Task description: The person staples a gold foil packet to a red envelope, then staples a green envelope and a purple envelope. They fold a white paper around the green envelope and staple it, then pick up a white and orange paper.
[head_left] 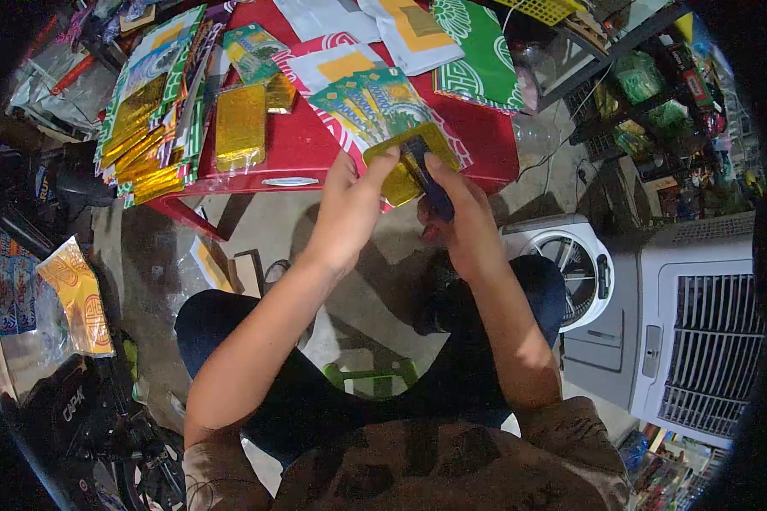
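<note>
My left hand (349, 204) is closed, its thumb on top of a shiny gold packet (394, 186) over the near edge of the red table. In my right hand (464, 204) is a dark blue stapler (438, 201), its front end over the packet's right part. Just beyond the packet, fanned green-and-yellow printed papers (366, 100) lie on a pink-and-white patterned sheet (328, 72). Another gold packet (240, 128) rests on the table to the left, beside more green printed papers (251, 51). The fingers beneath the packet are hidden.
A stack of patterned bags (158, 111) with gold packets stands on the red table (302, 140) at left. Green patterned bags (477, 64) and white bags (413, 38) lie at the back. To my right are a fan (567, 268) and an air cooler (699, 341).
</note>
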Available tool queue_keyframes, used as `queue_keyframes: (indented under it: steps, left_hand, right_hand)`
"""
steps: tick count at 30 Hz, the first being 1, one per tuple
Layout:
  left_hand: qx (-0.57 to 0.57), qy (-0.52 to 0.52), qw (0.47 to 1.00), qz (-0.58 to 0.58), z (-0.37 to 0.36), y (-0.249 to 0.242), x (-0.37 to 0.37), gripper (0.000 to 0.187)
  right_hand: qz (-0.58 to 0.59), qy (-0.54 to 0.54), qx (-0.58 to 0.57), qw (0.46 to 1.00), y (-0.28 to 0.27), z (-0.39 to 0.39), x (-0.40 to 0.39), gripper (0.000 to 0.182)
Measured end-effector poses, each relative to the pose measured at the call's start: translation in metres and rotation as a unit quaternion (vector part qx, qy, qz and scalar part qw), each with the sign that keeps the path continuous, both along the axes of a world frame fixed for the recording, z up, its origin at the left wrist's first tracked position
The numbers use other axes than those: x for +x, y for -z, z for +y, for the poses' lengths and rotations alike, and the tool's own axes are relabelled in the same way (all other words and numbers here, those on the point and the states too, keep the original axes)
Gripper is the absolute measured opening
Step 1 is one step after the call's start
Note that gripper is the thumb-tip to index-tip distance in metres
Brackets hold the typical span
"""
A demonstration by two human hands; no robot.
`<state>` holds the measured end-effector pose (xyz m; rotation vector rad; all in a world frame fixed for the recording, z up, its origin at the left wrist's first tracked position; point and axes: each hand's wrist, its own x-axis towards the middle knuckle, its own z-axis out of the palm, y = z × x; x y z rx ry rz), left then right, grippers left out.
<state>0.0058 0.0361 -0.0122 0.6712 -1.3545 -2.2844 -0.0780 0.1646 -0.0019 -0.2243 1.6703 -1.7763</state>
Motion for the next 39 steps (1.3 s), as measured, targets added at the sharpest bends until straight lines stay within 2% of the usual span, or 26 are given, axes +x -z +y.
queue_keyframes:
  steps: [2, 5, 8, 11, 15, 17, 20, 23, 26, 29, 32, 35, 38, 39]
  left_hand:
    - [-0.015, -0.009, 1.0, -0.02, 0.001, 0.0, 0.0, 0.034]
    - [-0.038, -0.002, 0.999, 0.013, 0.003, 0.004, -0.001, 0.037]
    - [-0.136, -0.008, 0.991, 0.003, 0.004, 0.005, 0.0, 0.039]
    - [-0.146, -0.011, 0.988, 0.044, 0.003, 0.01, -0.004, 0.039]
    - [-0.181, 0.021, 0.983, -0.026, 0.002, 0.005, 0.002, 0.036]
    - [-0.169, 0.026, 0.985, -0.035, 0.0, 0.013, 0.001, 0.035]
    - [-0.141, 0.046, 0.985, -0.085, 0.001, -0.001, 0.005, 0.036]
    - [-0.066, 0.055, 0.996, -0.024, 0.001, 0.003, 0.002, 0.037]
    - [0.009, 0.077, 0.994, -0.077, -0.005, -0.009, 0.005, 0.042]
    - [0.055, 0.036, 0.998, 0.006, 0.003, -0.022, 0.0, 0.044]
    - [0.032, -0.017, 0.999, 0.027, 0.005, -0.015, -0.007, 0.041]
    - [0.044, 0.018, 0.999, 0.01, 0.002, -0.016, -0.005, 0.042]
    - [0.047, -0.001, 0.999, 0.019, 0.007, -0.012, -0.006, 0.043]
    - [0.052, 0.002, 0.999, 0.009, 0.007, -0.011, -0.006, 0.043]
  right_hand:
    - [-0.019, 0.009, 0.014, 1.0, 0.005, 0.001, -0.004, 0.035]
    - [-0.047, 0.027, -0.025, 0.998, 0.001, -0.003, -0.003, 0.034]
    - [-0.073, 0.035, -0.027, 0.996, 0.005, -0.001, -0.009, 0.036]
    - [-0.093, 0.005, -0.011, 0.996, 0.004, 0.002, -0.011, 0.039]
    - [-0.11, 0.031, -0.004, 0.993, 0.001, 0.0, -0.009, 0.041]
    - [-0.111, 0.026, 0.005, 0.993, 0.003, 0.0, -0.01, 0.041]
    - [-0.088, 0.039, 0.01, 0.995, 0.001, -0.002, -0.008, 0.04]
    - [-0.085, 0.028, 0.007, 0.996, -0.001, 0.001, -0.008, 0.04]
    - [-0.045, 0.033, -0.014, 0.998, 0.0, -0.001, -0.004, 0.04]
    - [-0.023, 0.042, -0.031, 0.998, 0.001, -0.004, 0.002, 0.038]
    - [-0.016, 0.03, -0.045, 0.998, -0.005, -0.004, 0.007, 0.034]
    - [0.005, 0.034, -0.048, 0.998, -0.001, -0.005, 0.008, 0.033]
    - [0.009, 0.081, -0.044, 0.996, -0.005, -0.008, 0.016, 0.033]
    - [0.012, 0.065, -0.043, 0.997, -0.003, -0.007, 0.015, 0.033]
